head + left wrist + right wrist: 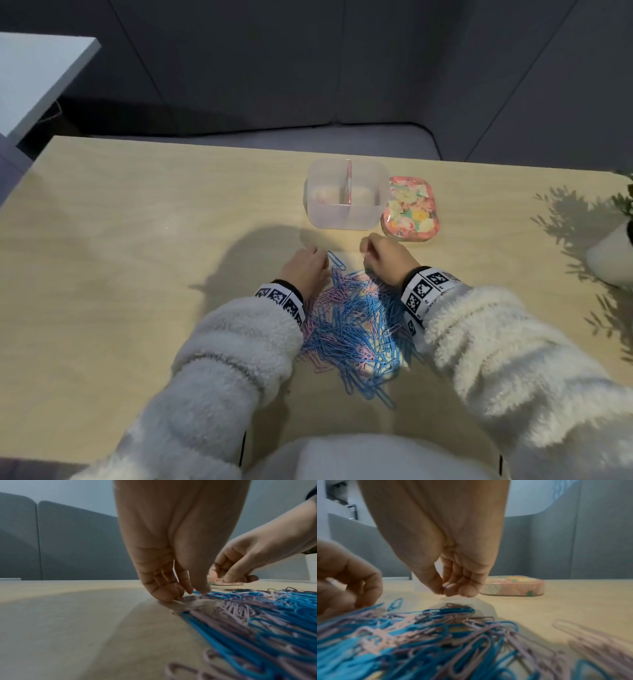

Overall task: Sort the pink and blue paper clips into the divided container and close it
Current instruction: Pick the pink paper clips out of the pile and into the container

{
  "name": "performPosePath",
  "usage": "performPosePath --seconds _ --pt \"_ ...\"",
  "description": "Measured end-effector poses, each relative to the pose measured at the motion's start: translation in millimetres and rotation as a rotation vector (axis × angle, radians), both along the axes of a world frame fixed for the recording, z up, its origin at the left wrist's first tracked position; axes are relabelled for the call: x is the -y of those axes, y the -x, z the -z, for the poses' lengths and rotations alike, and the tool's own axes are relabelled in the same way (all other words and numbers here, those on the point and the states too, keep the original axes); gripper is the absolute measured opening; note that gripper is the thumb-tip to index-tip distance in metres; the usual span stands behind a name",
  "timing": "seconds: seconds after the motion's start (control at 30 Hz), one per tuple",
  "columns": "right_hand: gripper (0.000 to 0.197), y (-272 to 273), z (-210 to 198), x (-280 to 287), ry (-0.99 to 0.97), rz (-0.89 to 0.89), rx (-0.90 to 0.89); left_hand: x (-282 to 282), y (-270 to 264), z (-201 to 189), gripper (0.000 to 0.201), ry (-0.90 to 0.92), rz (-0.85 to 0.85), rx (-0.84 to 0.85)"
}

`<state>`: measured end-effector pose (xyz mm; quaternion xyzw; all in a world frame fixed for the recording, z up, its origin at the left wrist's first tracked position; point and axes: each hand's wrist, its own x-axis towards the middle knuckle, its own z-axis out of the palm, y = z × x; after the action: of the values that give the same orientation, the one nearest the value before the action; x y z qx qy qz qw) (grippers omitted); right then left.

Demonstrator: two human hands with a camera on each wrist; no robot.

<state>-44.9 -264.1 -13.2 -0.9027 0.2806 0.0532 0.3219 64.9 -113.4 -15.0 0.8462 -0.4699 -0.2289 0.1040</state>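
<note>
The paper clips (352, 329), pink and blue mixed and too many and too tangled to count, lie in one heap at the near centre of the table (137, 240). They look light, stiff, slick-coated and prone to interlock; best taken singly from the far edge by a fingertip pinch. One clear divided container (346, 193), two compartments, stands open beyond the heap; one floral lid (409, 209) lies just to its right. The left hand (306, 270) has fingertips curled down onto clips at the heap's far left edge. The right hand (383, 258) hovers with fingertips bunched; whether they hold a clip cannot be told.
</note>
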Motion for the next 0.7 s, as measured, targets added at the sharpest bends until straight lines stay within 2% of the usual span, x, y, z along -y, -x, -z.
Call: performPosePath --seconds 0.1,0.23,0.33,0.43,0.53,0.63,0.7 --pt "0.017 0.4 -3.7 -5.6 -0.151 0.096 0.137 -0.8 -0.9 -0.8 0.014 -0.001 0.0 -0.01" --pt "0.018 -11.0 -7.3 -29.1 -0.294 0.212 0.104 -5.7 -1.5 -3.6 0.012 0.05 -0.093 -0.071" --pt "0.023 -18.8 -4.8 -47.3 -0.156 0.119 -0.045 -13.4 -8.4 -3.5 0.014 0.13 -0.224 -0.189" --pt "0.023 -22.1 -2.0 -58.2 -0.005 0.046 -0.139 -16.4 -13.4 -3.4 0.023 0.102 -0.265 -0.289" --pt "0.022 -21.4 -0.9 -55.9 -0.063 0.12 -0.067 -15.7 -12.7 -1.7 0.02 0.082 -0.205 -0.282" --pt "0.018 -10.3 -2.1 -43.5 -0.239 0.257 0.041 -14.1 -8.6 -0.1 0.016 0.12 -0.095 -0.207" --pt "0.021 5.6 -4.6 -26.2 -0.309 0.311 0.047 -9.6 -6.7 -1.5 0.017 0.128 -0.017 -0.161"
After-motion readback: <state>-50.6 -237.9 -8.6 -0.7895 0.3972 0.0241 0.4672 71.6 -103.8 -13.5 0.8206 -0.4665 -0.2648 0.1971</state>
